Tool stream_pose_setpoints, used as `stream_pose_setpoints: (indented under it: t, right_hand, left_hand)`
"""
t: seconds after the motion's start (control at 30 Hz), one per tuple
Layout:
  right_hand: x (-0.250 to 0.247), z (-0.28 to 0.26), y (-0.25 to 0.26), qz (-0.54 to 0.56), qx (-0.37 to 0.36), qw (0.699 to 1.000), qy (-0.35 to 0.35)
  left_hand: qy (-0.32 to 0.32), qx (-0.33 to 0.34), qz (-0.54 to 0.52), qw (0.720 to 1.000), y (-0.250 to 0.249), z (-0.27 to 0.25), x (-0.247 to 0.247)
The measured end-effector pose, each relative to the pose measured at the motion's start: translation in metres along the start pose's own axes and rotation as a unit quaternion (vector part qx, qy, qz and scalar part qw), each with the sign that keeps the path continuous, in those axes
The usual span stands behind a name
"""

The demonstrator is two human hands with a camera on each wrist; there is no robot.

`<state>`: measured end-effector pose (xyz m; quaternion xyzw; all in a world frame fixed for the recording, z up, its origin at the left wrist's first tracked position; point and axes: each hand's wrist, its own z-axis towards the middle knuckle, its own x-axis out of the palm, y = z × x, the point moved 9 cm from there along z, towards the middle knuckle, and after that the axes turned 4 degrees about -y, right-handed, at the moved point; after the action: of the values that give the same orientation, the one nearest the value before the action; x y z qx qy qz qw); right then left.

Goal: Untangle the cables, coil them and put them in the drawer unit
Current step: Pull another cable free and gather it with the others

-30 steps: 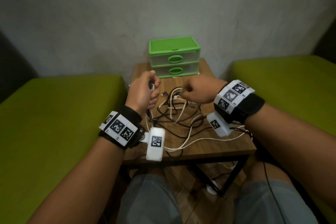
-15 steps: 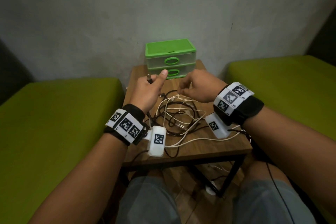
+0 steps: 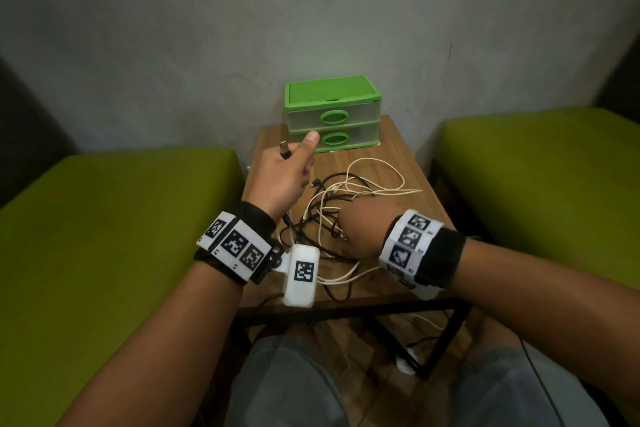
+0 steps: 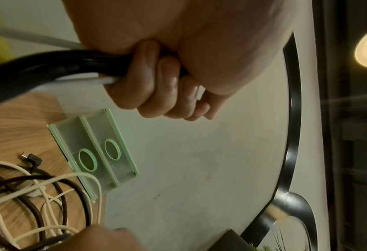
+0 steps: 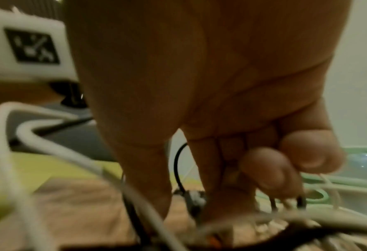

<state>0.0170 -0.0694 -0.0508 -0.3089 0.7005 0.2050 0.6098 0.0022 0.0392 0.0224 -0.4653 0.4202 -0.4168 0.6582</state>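
nearest, the right hand (image 3: 360, 230) is low over the tangle of cables (image 3: 346, 198) on the desk (image 3: 398, 163); in the right wrist view its fingers (image 5: 264, 168) curl down into the strands, some thin white and dark ones running under the fingertips, but blur hides whether that grip is clamped on any of them, so i cannot tell; the tangle, black and white cords looped over each other, lies in the middle of the desk, with one white loop spread toward the right edge; the left hand (image 3: 282, 177) is raised above the desk's left side, its grip clamped on a black cable (image 4: 49, 68), fingers (image 4: 148, 81) wrapped round it, thumb sticking up, the usb plug (image 3: 284, 149) poking out of the top of the fist; the cable drops from the fist down toward the tangle; farthest, the green drawer unit (image 3: 332, 114) stands at the back of the desk against the wall (image 3: 311, 10), both drawers closed; green cushions (image 3: 104, 236) flank the desk.
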Motion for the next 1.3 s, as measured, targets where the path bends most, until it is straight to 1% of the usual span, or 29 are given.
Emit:
stream_pose_setpoints:
  t: [0.07, 0.13, 0.2, 0.27, 0.33, 0.4, 0.47, 0.53, 0.63, 0.67, 0.73, 0.8, 0.87, 0.9, 1.0, 1.07, 1.13, 1.17, 1.2, 1.27, 1.3]
  right_hand:
    - [0.007, -0.001, 0.003, -0.005, 0.006, 1.0, 0.019]
    - [0.001, -0.002, 0.0, 0.021, 0.013, 0.999, 0.021]
    - [-0.02, 0.001, -0.013, 0.046, 0.019, 0.999, -0.014]
    - [-0.052, 0.002, -0.032, 0.087, 0.029, 0.994, -0.059]
    - [-0.087, -0.003, -0.047, 0.185, 0.034, 0.977, -0.097]
    - [-0.119, -0.009, -0.057, 0.279, 0.026, 0.95, -0.133]
    - [-0.14, -0.012, -0.061, 0.326, 0.009, 0.931, -0.166]
    - [-0.15, -0.01, -0.059, 0.328, -0.004, 0.928, -0.178]
    - [-0.158, -0.006, -0.051, 0.26, -0.017, 0.946, -0.195]
    - [-0.159, -0.006, -0.046, 0.244, -0.025, 0.949, -0.198]
    - [-0.159, -0.005, -0.038, 0.251, -0.055, 0.946, -0.196]
    - [-0.155, -0.005, -0.032, 0.3, -0.088, 0.932, -0.183]
    - [-0.152, -0.003, -0.032, 0.353, -0.101, 0.91, -0.194]
    - [-0.15, -0.002, -0.033, 0.364, -0.101, 0.902, -0.21]
    - [-0.148, 0.0, -0.031, 0.36, -0.099, 0.89, -0.261]
    - [-0.15, -0.002, -0.028, 0.384, -0.112, 0.867, -0.298]
    - [-0.149, -0.003, -0.031, 0.413, -0.094, 0.836, -0.349]
    - [-0.144, 0.0, -0.033, 0.432, -0.072, 0.828, -0.351]
    - [-0.136, 0.005, -0.032, 0.455, -0.058, 0.826, -0.326]
    - [-0.112, 0.019, -0.02, 0.492, -0.071, 0.833, -0.242]
    - [-0.103, 0.023, -0.015, 0.481, -0.087, 0.845, -0.218]
  left_hand:
    - [0.004, 0.003, 0.008, 1.0, 0.0, -0.002, 0.001]
    - [0.008, 0.011, 0.025, 1.0, 0.0, -0.004, 0.0]
    - [0.011, 0.013, 0.034, 0.999, 0.002, -0.004, -0.001]
    - [0.014, 0.011, 0.029, 0.999, 0.003, -0.002, -0.001]
    - [0.013, 0.02, 0.029, 0.999, -0.001, 0.001, 0.0]
    - [0.004, 0.046, 0.045, 0.998, -0.009, 0.005, 0.002]
    - [0.001, 0.062, 0.043, 0.997, -0.019, 0.008, 0.005]
    - [0.011, 0.058, 0.014, 0.998, -0.027, 0.012, 0.007]
    - [0.034, 0.035, -0.03, 0.998, -0.037, 0.015, 0.012]
    - [0.036, 0.039, -0.023, 0.998, -0.042, 0.016, 0.014]
    - [0.025, 0.056, 0.005, 0.998, -0.052, 0.018, 0.015]
    - [-0.011, 0.047, -0.007, 0.999, -0.057, 0.021, 0.009]
    - [-0.047, 0.019, -0.046, 0.998, -0.055, 0.024, 0.0]
    - [-0.062, 0.009, -0.051, 0.997, -0.052, 0.025, -0.002]
    - [-0.094, -0.018, -0.066, 0.993, -0.041, 0.028, -0.006]
    - [-0.105, -0.041, -0.105, 0.988, -0.034, 0.03, -0.006]
    - [-0.109, -0.059, -0.159, 0.979, -0.032, 0.032, -0.008]
    - [-0.126, -0.064, -0.193, 0.971, -0.032, 0.033, -0.012]
    - [-0.145, -0.063, -0.231, 0.96, -0.035, 0.035, -0.017]
    - [-0.16, -0.069, -0.281, 0.944, -0.041, 0.039, -0.025]
    - [-0.162, -0.077, -0.292, 0.939, -0.044, 0.04, -0.03]
